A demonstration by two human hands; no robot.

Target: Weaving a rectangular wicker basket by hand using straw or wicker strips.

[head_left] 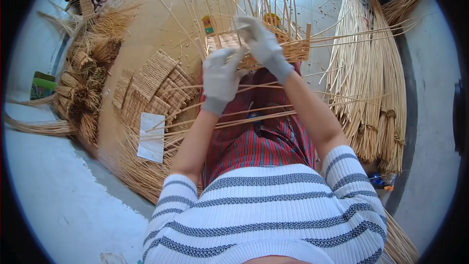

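A partly woven cane basket (293, 50) rests at my lap, its long upright strands fanning out away from me. My left hand (220, 76), in a pale work glove, is closed on the near left part of its woven wall. Above that wall, my gloved right hand (263, 45) has its fingers bent around a thin cane strand; its fingertips are slightly blurred. A paler woven band (223, 42) shows just beyond my left fingers. Loose strands (266, 85) run crosswise below my hands, over my red striped cloth.
Flat woven panels (155, 76) lie stacked on the left, with a white sheet (151, 137) near them. Tied bundles of stalks (85, 73) line the far left side. Long pale cane bundles (378, 83) lie on the right. Small scraps litter the floor (312, 0).
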